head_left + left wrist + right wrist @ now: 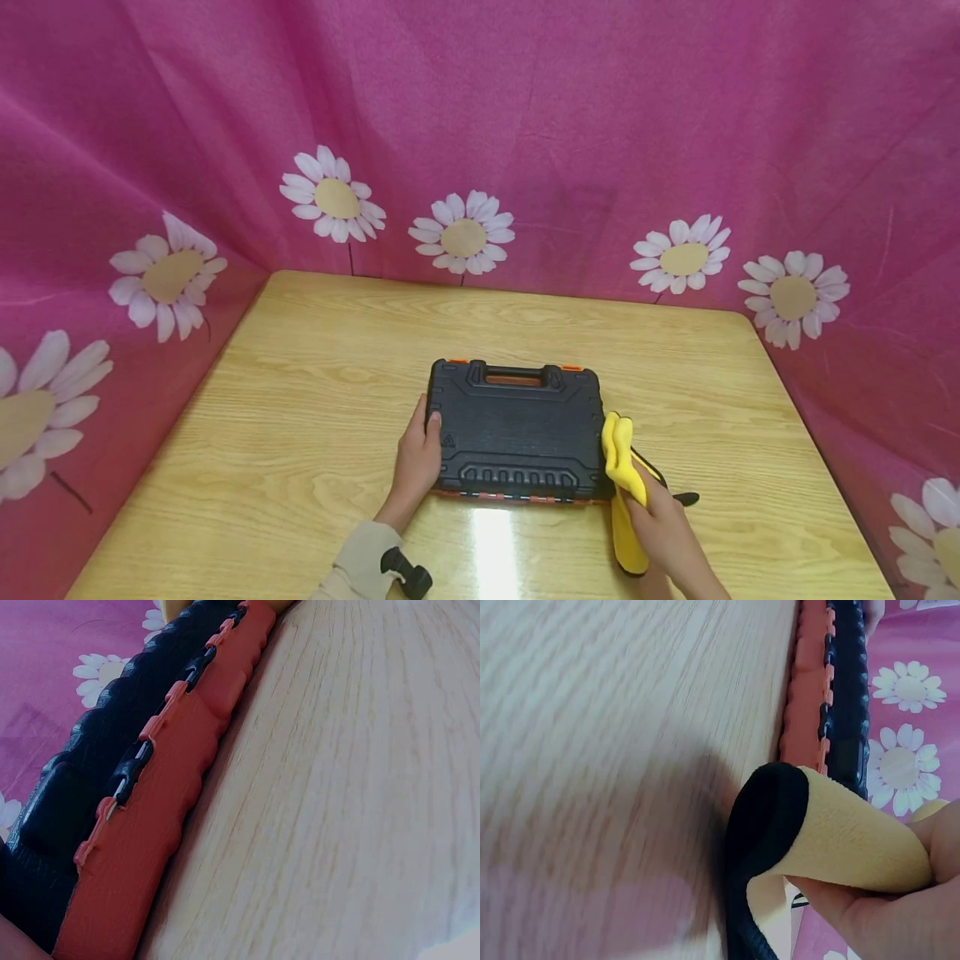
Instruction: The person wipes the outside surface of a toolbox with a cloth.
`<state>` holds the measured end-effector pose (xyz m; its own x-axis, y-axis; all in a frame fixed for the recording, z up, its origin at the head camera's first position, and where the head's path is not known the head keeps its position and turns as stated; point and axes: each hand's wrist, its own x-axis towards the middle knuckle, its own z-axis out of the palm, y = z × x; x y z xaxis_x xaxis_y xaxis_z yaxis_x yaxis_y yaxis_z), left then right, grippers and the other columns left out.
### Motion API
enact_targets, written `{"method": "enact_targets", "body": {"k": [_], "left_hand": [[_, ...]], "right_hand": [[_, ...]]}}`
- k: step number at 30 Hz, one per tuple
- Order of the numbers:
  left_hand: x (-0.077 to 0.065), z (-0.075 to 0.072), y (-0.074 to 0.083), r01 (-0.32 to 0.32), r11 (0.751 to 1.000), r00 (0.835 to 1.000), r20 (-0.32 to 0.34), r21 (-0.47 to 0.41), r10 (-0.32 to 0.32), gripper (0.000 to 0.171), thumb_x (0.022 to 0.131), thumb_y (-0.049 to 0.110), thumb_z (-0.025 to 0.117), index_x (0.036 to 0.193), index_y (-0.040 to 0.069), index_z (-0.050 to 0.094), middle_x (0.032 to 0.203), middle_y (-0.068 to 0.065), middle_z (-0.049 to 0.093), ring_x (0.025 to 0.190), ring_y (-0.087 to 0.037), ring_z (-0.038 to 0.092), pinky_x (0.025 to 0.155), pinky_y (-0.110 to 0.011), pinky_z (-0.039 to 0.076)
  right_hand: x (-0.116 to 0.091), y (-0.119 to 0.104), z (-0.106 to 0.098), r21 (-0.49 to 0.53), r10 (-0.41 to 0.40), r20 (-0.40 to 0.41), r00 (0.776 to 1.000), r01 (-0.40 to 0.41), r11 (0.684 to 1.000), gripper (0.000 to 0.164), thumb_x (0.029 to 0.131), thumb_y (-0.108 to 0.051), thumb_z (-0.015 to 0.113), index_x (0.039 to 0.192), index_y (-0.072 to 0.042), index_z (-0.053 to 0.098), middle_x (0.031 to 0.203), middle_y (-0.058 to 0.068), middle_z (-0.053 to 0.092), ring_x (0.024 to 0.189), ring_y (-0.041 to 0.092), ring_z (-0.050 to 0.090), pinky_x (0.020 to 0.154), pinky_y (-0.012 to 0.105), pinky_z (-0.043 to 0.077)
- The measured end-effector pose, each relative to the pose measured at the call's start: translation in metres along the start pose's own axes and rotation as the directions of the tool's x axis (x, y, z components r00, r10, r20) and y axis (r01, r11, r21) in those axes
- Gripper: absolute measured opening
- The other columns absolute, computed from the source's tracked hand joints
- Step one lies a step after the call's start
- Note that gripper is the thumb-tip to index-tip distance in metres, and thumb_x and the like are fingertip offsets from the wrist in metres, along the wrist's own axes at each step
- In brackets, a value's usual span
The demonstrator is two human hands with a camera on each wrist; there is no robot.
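A black plastic carrying case [517, 425] with a folded-down handle and an orange-red lower half [142, 847] lies flat on the wooden table. My left hand [418, 457] grips its left side, thumb on the top edge and the other fingers mostly hidden. On the other side, my right hand [663, 525] holds a bunched yellow cloth [621, 454] with black edging against the case's right side. In the right wrist view, the folded cloth [847, 832] shows its black-trimmed end close to the hinge side of the case.
The wooden table [315, 375] runs back to a pink curtain [540, 125] printed with white daisies, which also hangs along both sides. A small black tip [686, 498] sticks out beyond my right hand. A black device [408, 573] sits at my left sleeve.
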<state>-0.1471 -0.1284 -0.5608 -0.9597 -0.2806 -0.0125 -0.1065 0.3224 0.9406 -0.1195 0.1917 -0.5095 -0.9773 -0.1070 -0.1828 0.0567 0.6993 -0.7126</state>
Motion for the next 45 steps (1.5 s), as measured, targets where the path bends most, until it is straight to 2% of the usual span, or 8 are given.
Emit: {"method": "enact_targets", "body": {"k": [11,18,26,29,32,35,38,45], "left_hand": [[0.001,0.000,-0.002,-0.010,1.000,1.000,0.006,-0.008,0.010,0.054,0.109,0.021,0.037,0.155,-0.005,0.024,0.157,-0.023,0.029,0.145,-0.039,0.026,0.116,-0.054,0.023],[0.001,-0.001,-0.001,-0.005,1.000,1.000,-0.003,-0.004,0.005,0.054,0.109,0.020,0.038,0.155,-0.005,0.025,0.157,-0.024,0.031,0.144,-0.040,0.027,0.115,-0.056,0.024],[0.001,0.000,-0.002,-0.011,1.000,1.000,0.007,-0.013,0.011,0.054,0.109,0.021,0.037,0.155,-0.005,0.025,0.157,-0.023,0.030,0.144,-0.040,0.026,0.115,-0.055,0.024],[0.001,0.000,-0.002,-0.016,1.000,1.000,0.004,-0.017,0.016,0.053,0.109,0.020,0.037,0.155,-0.005,0.025,0.157,-0.023,0.030,0.144,-0.040,0.026,0.115,-0.055,0.024],[0.001,0.000,-0.002,-0.011,1.000,1.000,0.002,-0.017,0.011,0.053,0.109,0.020,0.038,0.155,-0.004,0.026,0.157,-0.023,0.031,0.144,-0.040,0.027,0.115,-0.056,0.024],[0.001,0.000,-0.001,0.001,1.000,1.000,0.002,-0.010,-0.001,0.053,0.109,0.020,0.038,0.155,-0.003,0.026,0.157,-0.023,0.032,0.144,-0.040,0.027,0.115,-0.056,0.024],[0.001,-0.001,0.000,0.008,1.000,1.000,-0.001,-0.004,-0.008,0.053,0.109,0.020,0.038,0.155,-0.003,0.027,0.156,-0.023,0.032,0.143,-0.040,0.028,0.115,-0.056,0.024],[0.001,-0.001,0.000,0.002,1.000,1.000,-0.008,0.002,-0.002,0.053,0.109,0.020,0.040,0.154,-0.004,0.028,0.155,-0.024,0.034,0.142,-0.041,0.031,0.114,-0.056,0.027]], "right_hand": [[-0.010,-0.008,-0.002,0.131,0.033,-0.037,0.999,-0.028,0.991,0.039,0.105,-0.006,0.048,0.142,0.007,0.046,0.131,0.030,0.056,0.117,0.041,0.056,0.091,0.054,0.051],[-0.012,-0.026,0.000,0.157,-0.069,-0.148,0.987,0.092,0.983,0.034,0.106,-0.013,0.051,0.135,0.004,0.054,0.123,0.020,0.062,0.108,0.025,0.057,0.086,0.036,0.051],[-0.012,-0.042,0.013,0.104,-0.196,-0.170,0.966,0.216,0.971,0.022,0.103,-0.015,0.057,0.123,-0.006,0.062,0.092,0.005,0.061,0.082,0.016,0.052,0.070,0.028,0.046],[-0.011,-0.046,0.020,0.093,-0.273,-0.153,0.950,0.289,0.953,0.028,0.101,-0.012,0.060,0.129,-0.011,0.061,0.081,-0.002,0.053,0.076,0.014,0.049,0.065,0.028,0.043],[-0.009,-0.049,0.027,0.093,-0.353,-0.118,0.928,0.364,0.927,0.040,0.100,-0.010,0.062,0.139,-0.013,0.058,0.087,-0.005,0.058,0.079,0.013,0.050,0.067,0.028,0.044],[-0.005,-0.053,0.036,0.103,-0.434,-0.062,0.899,0.438,0.893,0.050,0.099,-0.008,0.062,0.147,-0.014,0.051,0.120,0.000,0.066,0.106,0.019,0.060,0.090,0.041,0.050],[-0.001,-0.056,0.046,0.109,-0.510,0.015,0.860,0.505,0.856,0.056,0.097,-0.005,0.063,0.150,-0.014,0.047,0.148,0.002,0.050,0.135,0.028,0.045,0.111,0.058,0.031],[0.004,-0.069,0.066,0.060,-0.631,0.251,0.734,0.639,0.767,0.065,0.092,-0.001,0.060,0.152,-0.020,0.046,0.154,0.002,0.042,0.143,0.036,0.033,0.111,0.070,0.015]]}}
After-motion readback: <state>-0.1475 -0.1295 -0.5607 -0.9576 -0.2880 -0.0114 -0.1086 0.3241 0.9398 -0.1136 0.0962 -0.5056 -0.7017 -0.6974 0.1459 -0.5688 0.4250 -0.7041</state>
